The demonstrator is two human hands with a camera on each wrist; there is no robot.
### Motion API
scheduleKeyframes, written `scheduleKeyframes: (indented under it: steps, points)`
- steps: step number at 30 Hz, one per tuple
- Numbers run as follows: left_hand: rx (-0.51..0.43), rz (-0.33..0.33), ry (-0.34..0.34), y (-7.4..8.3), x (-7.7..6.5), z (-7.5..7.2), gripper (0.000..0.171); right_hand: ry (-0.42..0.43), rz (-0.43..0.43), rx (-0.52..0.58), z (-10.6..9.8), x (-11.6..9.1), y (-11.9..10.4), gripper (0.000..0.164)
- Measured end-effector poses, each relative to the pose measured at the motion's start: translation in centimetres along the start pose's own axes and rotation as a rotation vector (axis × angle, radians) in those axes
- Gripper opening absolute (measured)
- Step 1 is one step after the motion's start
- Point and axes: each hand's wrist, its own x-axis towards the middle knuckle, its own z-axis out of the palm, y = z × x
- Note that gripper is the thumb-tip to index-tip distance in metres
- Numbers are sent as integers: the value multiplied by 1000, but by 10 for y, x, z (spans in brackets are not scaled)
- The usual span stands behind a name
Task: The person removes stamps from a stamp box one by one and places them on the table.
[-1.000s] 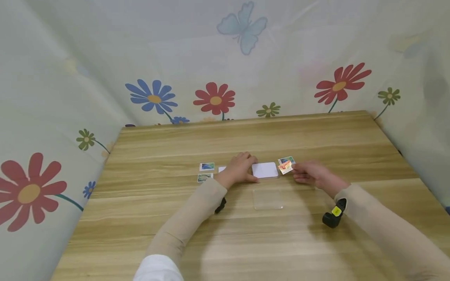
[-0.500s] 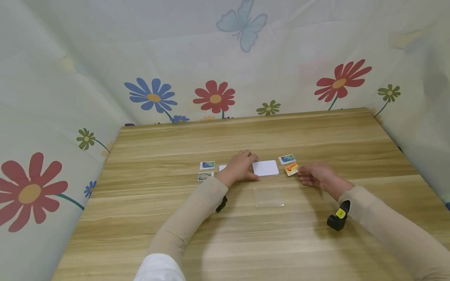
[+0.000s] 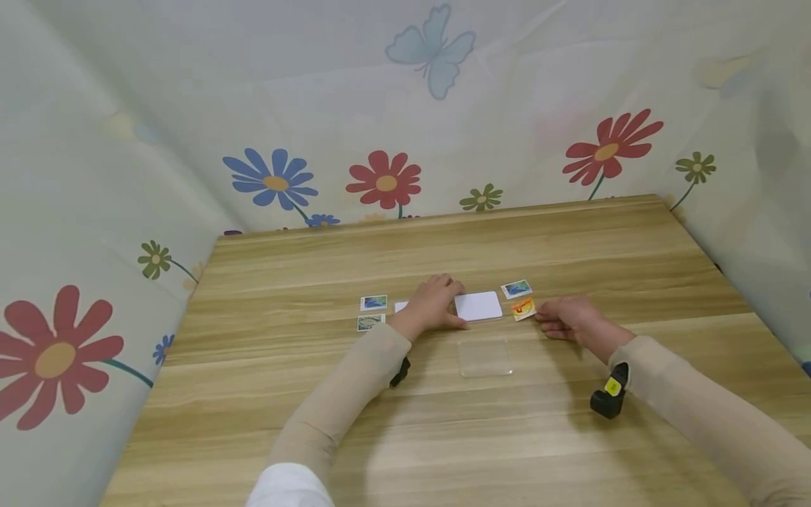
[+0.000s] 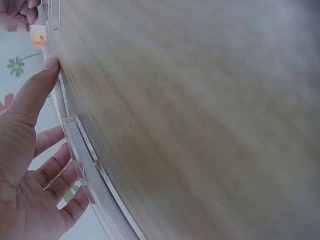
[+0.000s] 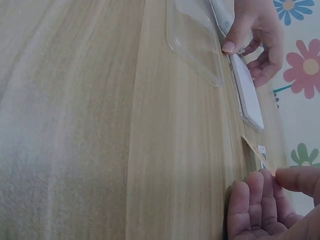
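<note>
My right hand (image 3: pixel 573 320) pinches a small orange-and-yellow picture stamp (image 3: pixel 524 308) between thumb and fingers. In the right wrist view the stamp (image 5: pixel 254 149) appears tilted, nearly edge-on. Just behind it a blue-green stamp (image 3: pixel 517 289) lies on the table. My left hand (image 3: pixel 434 303) holds the left end of a shallow clear plastic case with a white filling (image 3: pixel 478 306), its thumb at the near edge and its fingers on the far side. A second white-filled case (image 3: pixel 400 305) is mostly hidden behind that hand. In the left wrist view its clear wall (image 4: pixel 95 175) shows below the thumb.
A clear plastic lid (image 3: pixel 485 358) lies flat in front of the white case. Left of my left hand are a blue-green stamp (image 3: pixel 374 302) and a grey-green stamp (image 3: pixel 370 322). Flowered cloth (image 3: pixel 526 127) hangs behind the wooden table (image 3: pixel 443 436).
The right hand has drawn the orange stamp a little right and nearer, off the blue-green stamp it overlapped. The stamp's angle has changed slightly. My left hand has stayed in place.
</note>
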Motion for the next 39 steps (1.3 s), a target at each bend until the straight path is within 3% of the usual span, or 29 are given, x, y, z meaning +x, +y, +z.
scheduleKeyframes:
  steps: [3,12,19,23,32,39]
  points:
    - [-3,-3,0,0,-1,0,65,-16,-2,-14,-1,-1,0,14]
    - [-10,-10,1,-1,-1,0,66,-16,10,-76,-2,-1,-3,47]
    - [8,-7,0,-2,0,1,67,2,0,-118,-2,-5,-4,51]
    - [10,-1,3,-2,-1,1,67,43,-62,-202,1,-9,-2,49]
    - [7,-3,5,-1,-1,0,67,212,-246,-563,16,-17,8,43]
    - [3,-7,2,-1,-1,1,66,191,-390,-694,28,-23,17,51]
